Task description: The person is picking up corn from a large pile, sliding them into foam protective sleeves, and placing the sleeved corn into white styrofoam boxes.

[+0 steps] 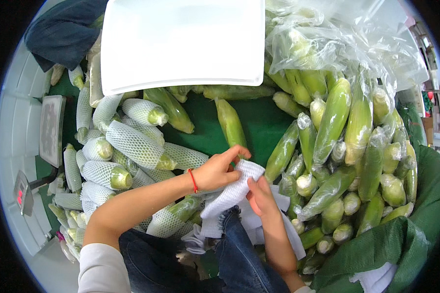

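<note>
A white foam net sleeve (238, 183) is between my hands above my knee, flattened along its lower part. My left hand (218, 170), with a red cord at the wrist, grips its upper end with thumb and fingers. My right hand (262, 197) pinches the sleeve's right side. Just beyond my left fingertips, an ear of corn in green husk (231, 122) points toward the sleeve's mouth; its near end is hidden by the hand. More flat white sleeves (253, 223) lie across my lap. To the left are several sleeved ears of corn (134, 143).
Film-wrapped ears of corn (332, 121) are heaped at right under a clear plastic bag (326, 40). A white plastic tray (183, 44) stands ahead. At left is a scale platform (52, 130) with a red-lit display (22, 194). Dark blue cloth (64, 33) hangs at upper left.
</note>
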